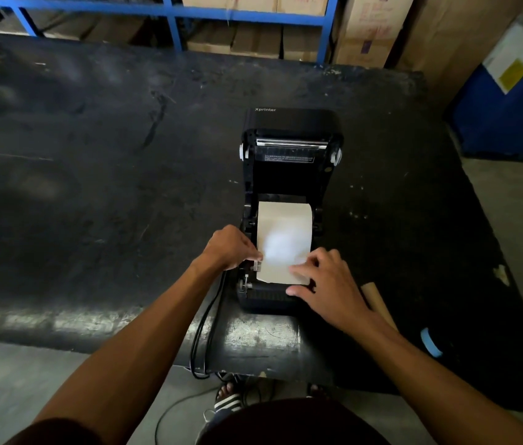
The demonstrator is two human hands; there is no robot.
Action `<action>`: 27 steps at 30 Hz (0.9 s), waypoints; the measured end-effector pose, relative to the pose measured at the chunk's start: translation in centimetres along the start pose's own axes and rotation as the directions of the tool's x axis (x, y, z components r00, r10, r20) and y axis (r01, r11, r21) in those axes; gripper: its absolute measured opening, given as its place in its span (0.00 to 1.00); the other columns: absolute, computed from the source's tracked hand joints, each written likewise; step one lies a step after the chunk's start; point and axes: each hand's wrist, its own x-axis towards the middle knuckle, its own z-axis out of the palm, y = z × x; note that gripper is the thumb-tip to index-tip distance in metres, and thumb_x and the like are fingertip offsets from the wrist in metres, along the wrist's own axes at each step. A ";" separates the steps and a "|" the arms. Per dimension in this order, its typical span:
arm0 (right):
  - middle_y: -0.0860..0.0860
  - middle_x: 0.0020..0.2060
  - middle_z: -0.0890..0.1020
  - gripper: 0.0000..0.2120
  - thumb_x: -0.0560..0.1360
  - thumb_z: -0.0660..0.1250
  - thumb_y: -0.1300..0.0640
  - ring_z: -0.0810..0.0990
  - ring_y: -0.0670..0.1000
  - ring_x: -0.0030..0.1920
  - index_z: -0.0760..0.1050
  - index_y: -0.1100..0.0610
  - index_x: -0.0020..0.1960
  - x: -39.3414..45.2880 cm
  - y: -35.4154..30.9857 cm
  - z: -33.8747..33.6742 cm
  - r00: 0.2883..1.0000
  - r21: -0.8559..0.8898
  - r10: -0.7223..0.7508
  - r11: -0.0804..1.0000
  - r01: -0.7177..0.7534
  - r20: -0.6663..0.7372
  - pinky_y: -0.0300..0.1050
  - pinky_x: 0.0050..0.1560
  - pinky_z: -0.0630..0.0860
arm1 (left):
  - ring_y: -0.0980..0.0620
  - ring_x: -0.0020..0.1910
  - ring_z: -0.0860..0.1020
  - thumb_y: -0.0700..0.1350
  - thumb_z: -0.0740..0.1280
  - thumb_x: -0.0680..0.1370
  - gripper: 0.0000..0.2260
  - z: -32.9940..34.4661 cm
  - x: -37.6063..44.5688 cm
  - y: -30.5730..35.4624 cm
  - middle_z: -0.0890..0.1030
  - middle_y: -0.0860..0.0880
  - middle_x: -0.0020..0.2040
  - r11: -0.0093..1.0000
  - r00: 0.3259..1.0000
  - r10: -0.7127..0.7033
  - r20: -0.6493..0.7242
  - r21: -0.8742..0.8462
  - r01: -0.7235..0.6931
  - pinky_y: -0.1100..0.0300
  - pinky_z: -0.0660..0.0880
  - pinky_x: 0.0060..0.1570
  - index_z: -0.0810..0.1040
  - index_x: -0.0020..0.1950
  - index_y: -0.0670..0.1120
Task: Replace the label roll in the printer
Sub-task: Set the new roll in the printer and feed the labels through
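A black label printer [289, 175] stands on the dark table [93, 155] with its lid swung open and back. A white label roll [284, 229] lies in its bay, and its paper is drawn forward toward the printer's front. My left hand [229, 247] pinches the paper's left edge next to the small grey guide [257, 264]. My right hand [324, 284] lies with fingers spread flat on the paper's front right corner, pressing it down.
Black cables [204, 326] hang off the table's front edge. A brown cardboard core [378, 300] lies right of the printer, with a blue object [430, 343] nearer the edge. Blue shelving [173, 14] and cardboard boxes [369, 30] stand behind; a blue drum [504, 114] is at right.
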 end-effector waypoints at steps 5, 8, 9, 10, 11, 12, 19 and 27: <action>0.43 0.53 0.77 0.15 0.77 0.63 0.44 0.67 0.47 0.55 0.80 0.46 0.60 -0.3 0.8 0.7 0.995 -0.011 -0.102 0.995 0.102 0.009 0.47 0.57 0.66 | 0.48 0.42 0.81 0.50 0.73 0.73 0.06 1.1 -1.8 -0.7 0.82 0.49 0.42 0.989 0.963 0.124 -0.240 0.110 -0.100 0.54 0.79 0.44 0.78 0.42 0.50; 0.42 0.48 0.78 0.12 0.77 0.64 0.46 0.69 0.46 0.52 0.82 0.47 0.56 -0.2 1.0 1.1 0.993 0.003 -0.118 0.993 0.118 -0.026 0.46 0.52 0.64 | 0.50 0.47 0.76 0.52 0.70 0.75 0.08 2.6 -4.0 -1.9 0.78 0.50 0.48 0.887 0.845 0.453 -0.285 0.240 -0.395 0.54 0.77 0.48 0.78 0.49 0.49; 0.42 0.46 0.77 0.12 0.77 0.64 0.47 0.69 0.46 0.51 0.82 0.47 0.55 -0.2 1.0 1.1 0.992 0.014 -0.123 0.992 0.123 -0.028 0.46 0.51 0.64 | 0.50 0.50 0.74 0.55 0.68 0.76 0.11 3.0 -4.6 -2.3 0.78 0.50 0.52 0.835 0.823 0.527 -0.212 0.310 -0.455 0.55 0.75 0.51 0.79 0.53 0.50; 0.42 0.44 0.77 0.11 0.77 0.64 0.48 0.69 0.46 0.50 0.83 0.48 0.53 -0.2 0.9 1.1 0.991 0.026 -0.131 0.991 0.132 -0.032 0.46 0.51 0.64 | 0.50 0.53 0.73 0.58 0.67 0.76 0.14 3.3 -5.0 -2.6 0.78 0.50 0.54 0.787 0.808 0.572 -0.144 0.375 -0.490 0.55 0.74 0.54 0.80 0.56 0.51; 0.42 0.43 0.77 0.10 0.77 0.65 0.49 0.69 0.46 0.49 0.83 0.49 0.51 -0.2 0.8 1.1 0.989 0.035 -0.142 0.989 0.143 -0.036 0.47 0.50 0.65 | 0.49 0.55 0.72 0.60 0.67 0.75 0.17 3.5 -5.0 -2.8 0.79 0.51 0.56 0.753 0.802 0.589 -0.095 0.426 -0.502 0.54 0.72 0.56 0.80 0.58 0.53; 0.43 0.42 0.77 0.09 0.77 0.65 0.50 0.70 0.46 0.48 0.83 0.49 0.49 -0.2 0.8 1.1 0.987 0.036 -0.153 0.987 0.154 -0.044 0.47 0.49 0.65 | 0.49 0.57 0.71 0.61 0.67 0.74 0.18 3.7 -5.1 -2.9 0.79 0.52 0.57 0.729 0.801 0.595 -0.065 0.462 -0.505 0.54 0.71 0.56 0.80 0.59 0.54; 0.47 0.44 0.74 0.10 0.81 0.58 0.54 0.67 0.44 0.46 0.78 0.54 0.50 -0.6 0.4 0.8 0.981 0.024 -0.190 0.982 0.189 0.031 0.39 0.50 0.61 | 0.51 0.53 0.75 0.53 0.68 0.77 0.09 3.4 -5.4 -3.1 0.83 0.54 0.52 0.683 0.758 0.652 0.010 0.428 -0.592 0.54 0.71 0.52 0.84 0.55 0.53; 0.49 0.49 0.79 0.11 0.80 0.60 0.53 0.74 0.44 0.48 0.80 0.55 0.53 -1.6 -0.8 -1.2 0.902 0.083 -0.249 0.968 0.235 0.354 0.39 0.52 0.70 | 0.51 0.49 0.82 0.41 0.68 0.78 0.11 2.8 -8.0 -3.8 0.85 0.46 0.53 0.606 0.678 0.708 0.199 0.321 -0.727 0.63 0.76 0.51 0.83 0.59 0.46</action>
